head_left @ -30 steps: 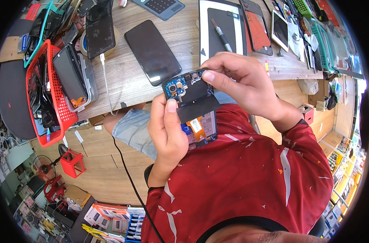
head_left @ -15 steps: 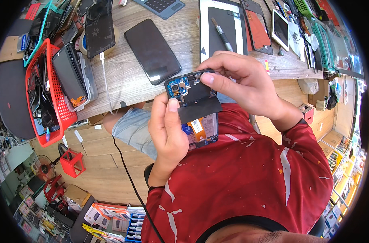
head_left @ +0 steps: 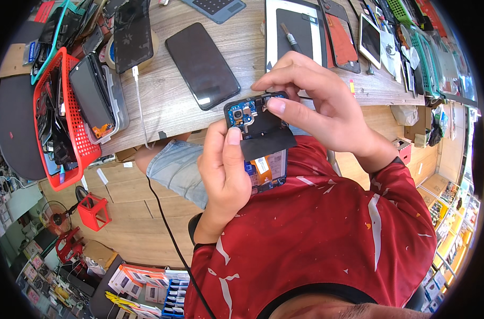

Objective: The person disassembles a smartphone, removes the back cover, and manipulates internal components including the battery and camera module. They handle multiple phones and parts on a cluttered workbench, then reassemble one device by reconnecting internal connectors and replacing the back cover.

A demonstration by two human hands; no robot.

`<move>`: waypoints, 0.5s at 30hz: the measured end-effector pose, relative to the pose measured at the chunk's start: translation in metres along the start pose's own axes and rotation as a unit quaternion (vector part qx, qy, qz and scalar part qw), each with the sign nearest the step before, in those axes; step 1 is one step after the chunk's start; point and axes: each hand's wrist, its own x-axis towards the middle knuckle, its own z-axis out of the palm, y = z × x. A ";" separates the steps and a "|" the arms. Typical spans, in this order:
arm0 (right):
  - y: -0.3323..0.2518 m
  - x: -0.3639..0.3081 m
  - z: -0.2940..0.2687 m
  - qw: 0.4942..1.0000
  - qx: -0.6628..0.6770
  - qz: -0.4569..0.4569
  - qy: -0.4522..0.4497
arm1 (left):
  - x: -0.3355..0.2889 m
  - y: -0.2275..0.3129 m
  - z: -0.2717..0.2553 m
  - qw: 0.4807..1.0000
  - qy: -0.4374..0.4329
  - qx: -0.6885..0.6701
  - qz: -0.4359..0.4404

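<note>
An opened phone [head_left: 278, 167] is tilted in front of my red shirt, its back off. Its blue circuit board and a camera module [head_left: 238, 115] show at the upper left, and a black sheet [head_left: 268, 142] lies across its middle. My left hand [head_left: 224, 165] grips the phone along its left side, thumb on top. At the upper right corner, my right hand [head_left: 319, 101] has its thumb pressed on the phone; its index finger is lifted and bent above the top edge. The other right fingertips are hidden behind the corner.
Beyond my hands a dark phone [head_left: 202, 65] lies on the wooden table [head_left: 157, 95]. A brush-like tool [head_left: 291, 38] rests on a white-framed panel. Left are a red basket [head_left: 80, 154] of phones and a white cable [head_left: 139, 101]; right are a tablet [head_left: 369, 40] and tools.
Both hands and the opened phone have shifted slightly to the right. My right index finger has risen from the phone's top edge; the thumb stays at the corner.
</note>
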 end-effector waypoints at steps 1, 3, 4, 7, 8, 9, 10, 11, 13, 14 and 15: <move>0.002 0.001 0.001 1.000 0.013 -0.021 0.009 | 0.001 -0.003 0.000 1.000 -0.001 0.009 0.006; 0.003 0.003 0.001 0.999 0.029 -0.021 -0.007 | 0.000 -0.004 0.000 1.000 -0.003 0.021 0.008; 0.003 0.003 0.001 0.999 0.037 -0.021 -0.015 | 0.000 -0.002 0.000 1.000 -0.005 0.023 0.004; 0.012 0.004 0.002 0.998 0.046 -0.038 -0.008 | 0.000 -0.001 0.000 1.000 -0.013 0.026 -0.001; 0.011 0.004 0.002 0.998 0.058 -0.023 -0.012 | -0.001 -0.001 0.000 1.000 -0.015 0.027 -0.003; 0.008 0.003 0.001 0.997 0.070 -0.008 -0.016 | -0.001 0.001 0.000 0.999 -0.017 0.025 -0.012; 0.006 0.003 0.001 0.996 0.083 0.007 -0.019 | -0.002 0.005 0.001 0.999 -0.020 0.023 -0.020; 0.006 0.003 0.001 0.996 0.088 0.014 -0.022 | -0.003 0.007 0.002 0.999 -0.022 0.020 -0.028; 0.005 0.003 0.000 0.994 0.100 0.028 -0.027 | -0.003 0.008 0.002 0.999 -0.026 0.023 -0.033; 0.006 0.003 -0.001 0.996 0.084 0.015 -0.025 | -0.003 0.008 0.002 0.999 -0.028 0.024 -0.036; 0.006 0.003 -0.002 0.997 0.067 0.003 -0.022 | -0.003 0.008 0.002 0.999 -0.030 0.025 -0.038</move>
